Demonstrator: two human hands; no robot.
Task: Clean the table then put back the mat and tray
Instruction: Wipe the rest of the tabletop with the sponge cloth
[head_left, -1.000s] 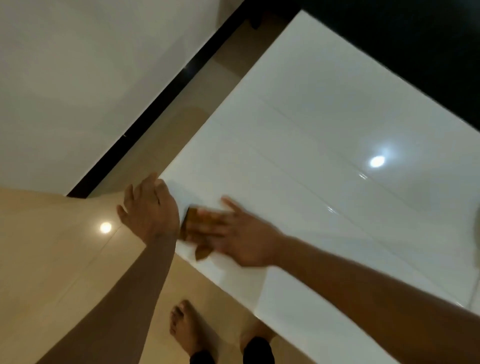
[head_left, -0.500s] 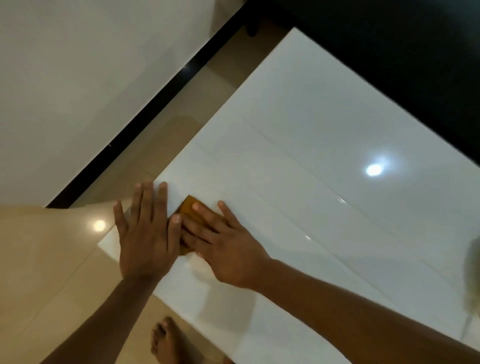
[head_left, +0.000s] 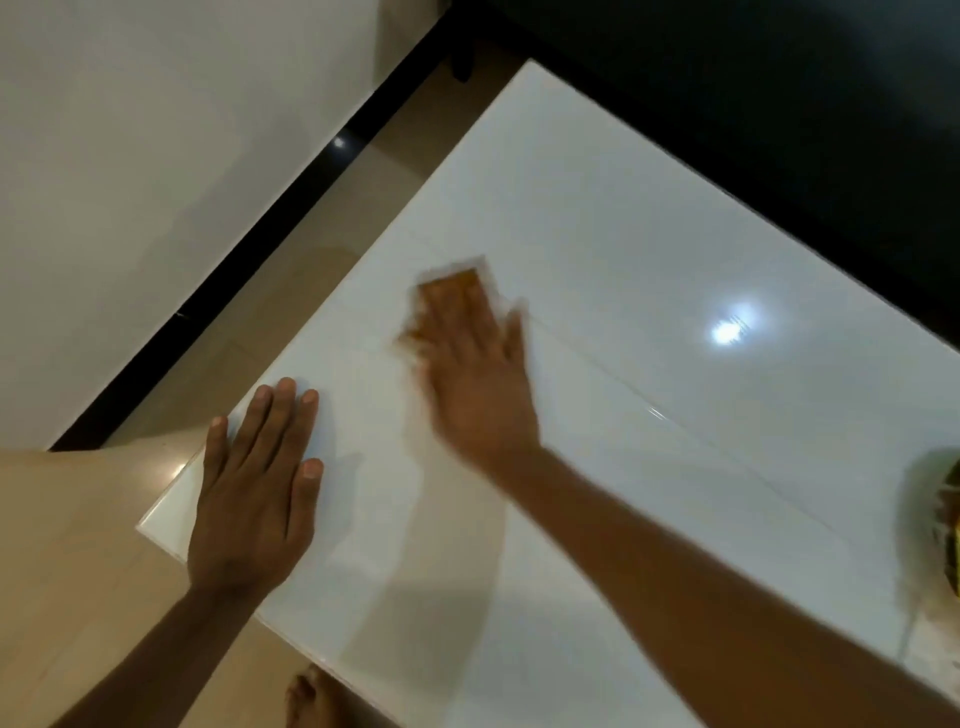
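A glossy white table (head_left: 649, 249) fills the middle and right of the head view. My right hand (head_left: 475, 374) lies flat and motion-blurred on an orange-brown cloth (head_left: 460, 280), pressing it to the tabletop; only the cloth's far end shows past the fingertips. My left hand (head_left: 257, 488) rests flat with its fingers spread on the table's near left corner and holds nothing. Neither the mat nor the tray is clearly in view.
A blurred green and yellow object (head_left: 945, 525) sits at the right edge on the table. Beige floor tiles (head_left: 78, 571) lie to the left, a white wall with a black skirting (head_left: 249, 249) beyond. My bare foot (head_left: 311, 696) shows below the table edge.
My right hand has slid the cloth away from the near left corner toward the table's middle. My left hand has stayed flat at that corner. The view has shifted right.
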